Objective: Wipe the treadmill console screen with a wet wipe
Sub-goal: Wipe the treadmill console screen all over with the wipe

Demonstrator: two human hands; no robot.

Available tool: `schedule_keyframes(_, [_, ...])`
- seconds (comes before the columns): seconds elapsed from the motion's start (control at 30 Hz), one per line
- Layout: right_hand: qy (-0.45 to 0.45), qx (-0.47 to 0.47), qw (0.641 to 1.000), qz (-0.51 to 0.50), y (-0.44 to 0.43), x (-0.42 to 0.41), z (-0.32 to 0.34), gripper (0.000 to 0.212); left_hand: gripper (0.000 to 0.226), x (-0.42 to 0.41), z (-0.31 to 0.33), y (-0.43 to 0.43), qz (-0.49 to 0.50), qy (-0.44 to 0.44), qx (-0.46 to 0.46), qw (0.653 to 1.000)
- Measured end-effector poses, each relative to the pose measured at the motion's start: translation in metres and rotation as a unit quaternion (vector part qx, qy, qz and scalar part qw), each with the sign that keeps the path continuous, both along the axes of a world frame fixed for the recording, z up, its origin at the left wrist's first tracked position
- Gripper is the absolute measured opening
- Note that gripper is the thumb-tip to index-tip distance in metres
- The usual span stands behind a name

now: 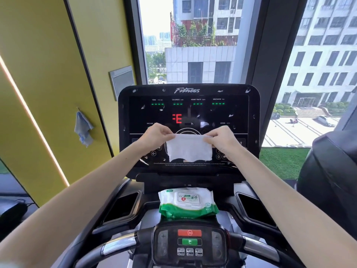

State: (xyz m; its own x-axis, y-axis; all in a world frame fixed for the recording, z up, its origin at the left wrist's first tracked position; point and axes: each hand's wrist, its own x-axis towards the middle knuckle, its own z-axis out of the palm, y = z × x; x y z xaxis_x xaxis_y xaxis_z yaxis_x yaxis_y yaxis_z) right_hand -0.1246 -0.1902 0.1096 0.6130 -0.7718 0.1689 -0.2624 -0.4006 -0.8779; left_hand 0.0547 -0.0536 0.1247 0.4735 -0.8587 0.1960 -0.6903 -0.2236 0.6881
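Note:
The black treadmill console screen (212,111) stands upright ahead of me, lit with green dashes and a red "E", and flecked with white smudges. A white wet wipe (188,148) hangs spread in front of its lower middle. My left hand (157,135) pinches the wipe's upper left corner and my right hand (224,141) pinches its upper right corner. Whether the wipe touches the glass I cannot tell. Part of the lower button area is hidden behind the wipe and my hands.
A green and white wet wipe pack (187,203) lies on the shelf below the console. Nearer me are the handlebar control pad (189,242) and two side cup pockets (122,206). A blue cloth (83,128) hangs on the yellow wall at left. Windows stand behind.

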Motion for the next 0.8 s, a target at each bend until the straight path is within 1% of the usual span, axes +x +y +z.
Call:
schedule_keyframes(0.1, [-0.027,0.008,0.999,0.027,0.005,-0.003,0.003,0.014,0.02,0.005,0.002,0.003,-0.026,0.025,0.02,0.999])
schedule_keyframes(0.23, [-0.058,0.059,0.994,0.077,0.011,-0.004,0.003,0.015,0.024,0.012,0.006,0.013,-0.1,0.118,0.053,0.987])
schedule_keyframes(0.27, [-0.059,0.066,0.992,0.087,0.013,-0.003,0.002,0.015,0.022,0.009,0.007,0.013,-0.112,0.127,0.069,0.983])
schedule_keyframes(0.37, [-0.053,0.069,0.99,0.113,0.019,0.0,0.002,0.014,0.021,-0.008,0.006,0.006,-0.137,0.111,0.121,0.977])
schedule_keyframes(0.5, [-0.042,0.102,0.982,0.151,0.02,-0.004,0.0,0.014,0.037,-0.025,-0.007,-0.01,-0.134,0.093,0.157,0.974])
schedule_keyframes(0.57, [-0.029,0.112,0.978,0.173,0.017,-0.01,0.0,0.014,0.04,-0.024,-0.013,-0.016,-0.125,0.05,0.168,0.977])
schedule_keyframes(0.63, [-0.014,0.12,0.973,0.197,0.013,-0.016,0.001,0.014,0.038,-0.027,-0.015,-0.019,-0.146,0.057,0.16,0.975])
schedule_keyframes(0.7, [-0.005,0.127,0.969,0.214,0.01,-0.02,0.002,0.013,0.035,-0.033,-0.015,-0.022,-0.193,0.096,0.141,0.966])
schedule_keyframes(0.8, [-0.026,0.172,0.962,0.213,0.004,-0.026,0.001,0.014,0.036,-0.039,-0.014,-0.024,-0.231,0.159,0.109,0.954])
